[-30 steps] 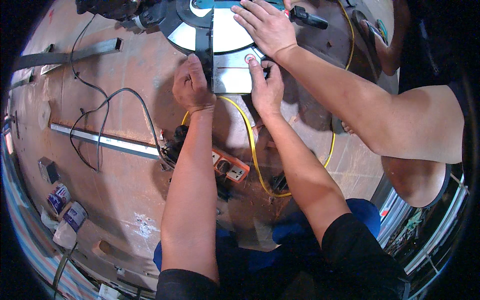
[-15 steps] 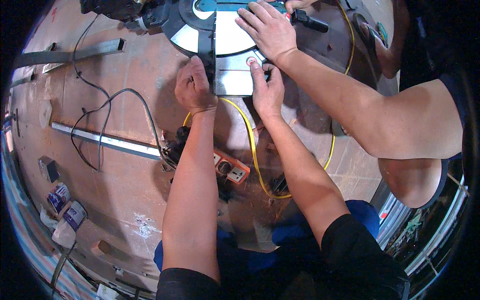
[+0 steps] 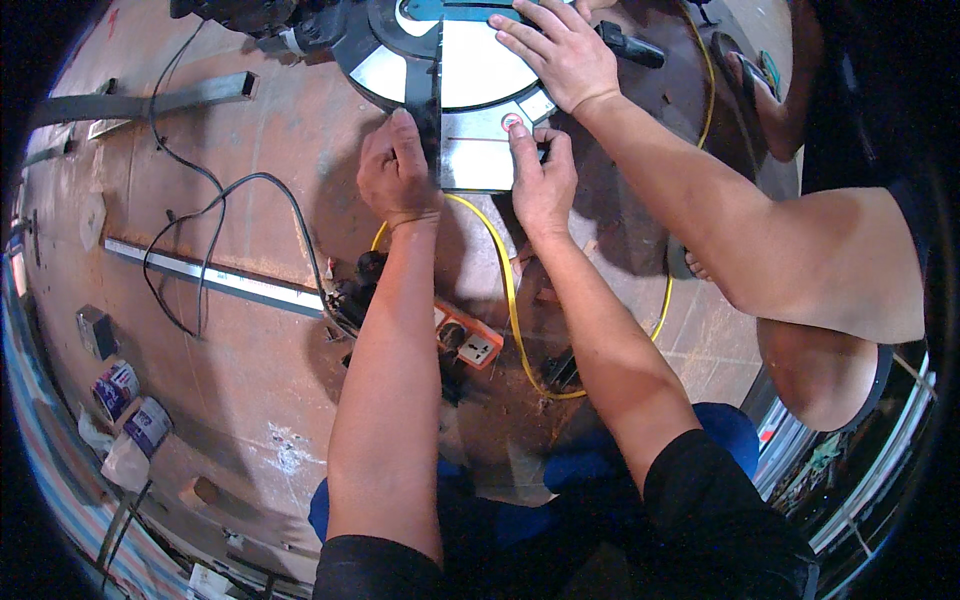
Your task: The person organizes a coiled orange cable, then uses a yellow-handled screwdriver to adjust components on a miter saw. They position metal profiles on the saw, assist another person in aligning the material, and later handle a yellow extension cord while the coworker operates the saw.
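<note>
At the top of the head view is what looks like a mitre saw, with a round silver turntable point(image 3: 482, 70) and a teal part behind it. A flat metal plate point(image 3: 472, 160) with a red-ringed sticker extends from it toward me. My right hand point(image 3: 545, 190) grips the plate's right edge, thumb on top and fingers curled. My left hand point(image 3: 397, 170) is closed at the left side, by the dark strip point(image 3: 422, 130); its fingertips are hidden. A co-worker's hand point(image 3: 570, 60) lies spread on the turntable's right part.
An orange power strip point(image 3: 478, 348) and a yellow cable point(image 3: 508, 290) lie below the plate. Black cable point(image 3: 220, 190) loops across the floor at left, over a long metal bar point(image 3: 215, 275). A square tube point(image 3: 200, 95) lies further up. The co-worker's arm point(image 3: 700, 190) crosses from the right.
The view has shifted slightly, so the saw and both my hands appear a little further right. The co-worker's hand has slid slightly right on the turntable. My grip looks the same.
</note>
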The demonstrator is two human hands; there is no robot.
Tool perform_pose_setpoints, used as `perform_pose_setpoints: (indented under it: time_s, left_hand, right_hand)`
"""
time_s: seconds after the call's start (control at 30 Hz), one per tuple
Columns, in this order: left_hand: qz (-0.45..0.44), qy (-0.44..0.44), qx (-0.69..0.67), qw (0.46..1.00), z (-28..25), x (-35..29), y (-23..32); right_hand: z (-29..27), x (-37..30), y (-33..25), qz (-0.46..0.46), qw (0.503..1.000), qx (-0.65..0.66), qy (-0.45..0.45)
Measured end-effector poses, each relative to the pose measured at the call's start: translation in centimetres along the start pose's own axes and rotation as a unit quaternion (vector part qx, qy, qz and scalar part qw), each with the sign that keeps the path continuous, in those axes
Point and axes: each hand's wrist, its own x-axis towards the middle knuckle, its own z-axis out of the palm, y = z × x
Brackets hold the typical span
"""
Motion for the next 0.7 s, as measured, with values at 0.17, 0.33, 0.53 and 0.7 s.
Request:
perform_pose_setpoints:
  time_s: [0.17,0.33,0.53,0.7]
  left_hand:
    - [-0.032,0.000,-0.004,0.999,-0.1,0.0,0.1]
    - [-0.051,-0.003,-0.015,0.999,0.1,-0.2,0.0]
    - [-0.043,0.015,-0.016,0.999,0.0,-0.1,0.3]
    - [-0.072,0.000,-0.012,0.997,-0.2,-0.1,1.1]
  right_hand:
    - [0.2,0.2,0.6,-0.029,1.000,0.003,0.009]
    - [0.0,-0.1,-0.8,-0.048,0.998,-0.019,0.041]
    - [0.5,3.3,-6.4,-0.432,0.896,-0.097,0.040]
    - [4.1,12.1,-9.9,-0.474,0.826,-0.304,-0.006]
